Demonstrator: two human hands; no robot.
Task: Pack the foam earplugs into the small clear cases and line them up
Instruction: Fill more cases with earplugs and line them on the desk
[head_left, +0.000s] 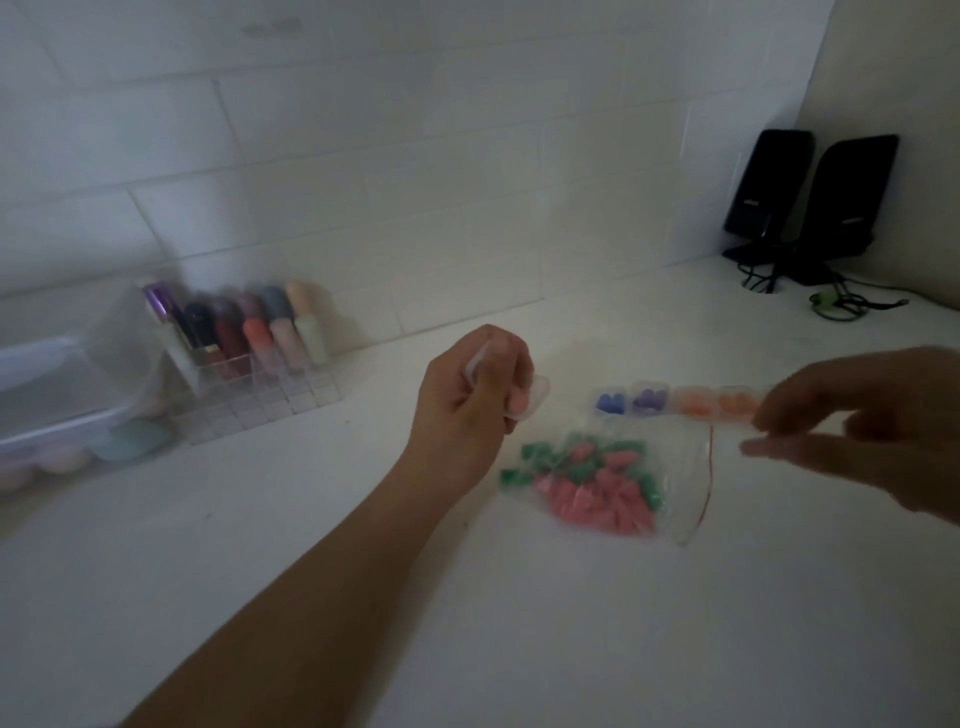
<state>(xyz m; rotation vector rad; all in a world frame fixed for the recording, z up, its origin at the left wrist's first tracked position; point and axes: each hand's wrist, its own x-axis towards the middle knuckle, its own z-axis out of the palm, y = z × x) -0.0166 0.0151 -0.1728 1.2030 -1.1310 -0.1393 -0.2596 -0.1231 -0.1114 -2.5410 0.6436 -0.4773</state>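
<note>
My left hand (475, 387) grips a small clear case (530, 402) with a pink earplug in it, held above the white counter. A clear zip bag (608, 483) of pink and green foam earplugs lies on the counter just right of that hand. Behind the bag stands a row of small clear cases (675, 402) holding blue, purple and orange earplugs. My right hand (862, 431) hovers at the right end of that row, fingers loosely bent; the blur hides whether it holds anything.
A clear acrylic organiser (260, 364) with lipsticks stands at the back left, beside a clear plastic box (62, 395). Two black speakers (810, 197) with cables sit in the far right corner. The tiled wall (363, 182) bounds the counter's back.
</note>
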